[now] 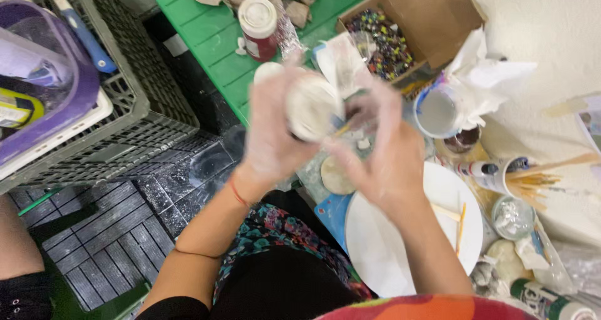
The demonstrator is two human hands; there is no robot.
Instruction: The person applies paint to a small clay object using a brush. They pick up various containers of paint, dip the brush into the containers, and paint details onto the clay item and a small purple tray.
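My left hand (272, 129), in a thin clear glove, grips a round white container (311, 107) from the left side. My right hand (375, 151), also gloved, is closed at the container's right edge, where a thin yellowish stick (342, 130) shows between the fingers. Both hands are blurred by motion. They hover above a small round beige disc (335, 176) on a blue board (332, 210). A white plate (451, 195) with wooden sticks on it lies just to the right.
A red jar with a white lid (258, 27) stands on a green slatted surface (206, 26). A cardboard box of colourful beads (382, 38) is behind. A grey plastic crate (134, 107) is at left. A cup, brushes and paint tubes (494, 170) crowd the right.
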